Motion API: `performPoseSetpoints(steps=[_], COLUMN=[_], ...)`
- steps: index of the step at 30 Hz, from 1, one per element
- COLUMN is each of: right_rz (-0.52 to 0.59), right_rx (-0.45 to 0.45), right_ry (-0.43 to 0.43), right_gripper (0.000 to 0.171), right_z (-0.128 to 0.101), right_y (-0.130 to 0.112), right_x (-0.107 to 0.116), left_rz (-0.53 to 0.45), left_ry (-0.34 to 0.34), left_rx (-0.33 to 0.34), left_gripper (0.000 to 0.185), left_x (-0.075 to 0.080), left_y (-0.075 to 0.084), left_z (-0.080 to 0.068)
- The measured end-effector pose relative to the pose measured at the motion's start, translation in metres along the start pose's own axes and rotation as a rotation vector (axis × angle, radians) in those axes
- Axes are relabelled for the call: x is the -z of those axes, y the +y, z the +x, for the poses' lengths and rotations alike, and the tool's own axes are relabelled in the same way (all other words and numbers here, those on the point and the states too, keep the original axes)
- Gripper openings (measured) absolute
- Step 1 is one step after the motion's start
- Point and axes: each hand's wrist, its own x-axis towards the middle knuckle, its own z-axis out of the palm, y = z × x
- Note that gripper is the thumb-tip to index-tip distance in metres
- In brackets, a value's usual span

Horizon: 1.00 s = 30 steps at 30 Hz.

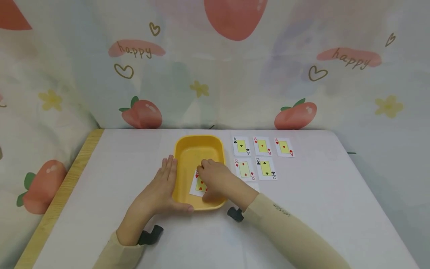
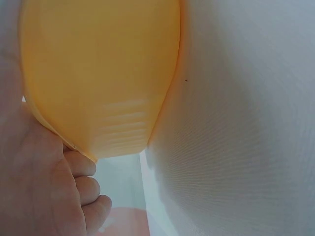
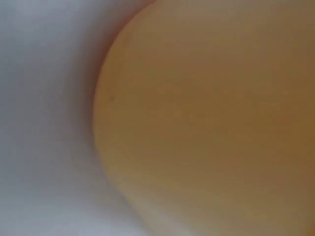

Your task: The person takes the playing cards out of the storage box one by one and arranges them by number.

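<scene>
Cards are what the hands work with here, and one card [image 1: 199,184] lies inside the yellow tray [image 1: 188,149], near the tray's front edge. From the head view, the right hand [image 1: 215,177] reaches over the tray's right side and rests on top of that card. Its fingers look bent down onto the card, but I cannot tell if they pinch it or only press it. The card's long side runs away from the person, tipped a bit, and it sits right under the right hand, so that hand is the nearer one. The left hand [image 1: 161,186] lies against the tray's left wall, fingers straight and close together, with the thumb along the front edge. Five more cards lie face up on the white table [image 1: 336,194] just to the right of the tray: three aces [image 1: 262,146] in the back row and two twos [image 1: 256,169] in front of them. Behind the table hangs a cloth with peaches and the word "happy".

From the left wrist view, the tray's yellow outside wall [image 2: 103,73] fills the top, and the left hand's fingers [image 2: 86,189] lie beside it, touching its edge.

From the right wrist view, all is blurry: yellow tray [image 3: 211,128] on one side, white on the other. No hand or card shows there.
</scene>
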Motion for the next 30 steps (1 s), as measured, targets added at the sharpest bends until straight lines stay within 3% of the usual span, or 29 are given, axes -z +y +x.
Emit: performPoseSetpoints(steps=[5,19,30], right_rz=[0.055,0.101,0.146], right_rx=[-0.006,0.045,0.052], right_ry=[0.016,0.057,0.070], right_gripper=[0.078,0.085,0.088], right_z=[0.002,0.001,-0.007], right_y=[-0.001,0.001,0.007], right_x=[-0.001,-0.002,0.011], left_rz=[0.001,0.002,0.005], left_ry=[0.001,0.006,0.000], left_rx=[0.000,0.007,0.004], left_gripper=[0.151,0.151,0.152], left_x=[0.000,0.000,-0.002], left_y=[0.000,-0.001,-0.003], left_z=[0.000,0.001,0.001])
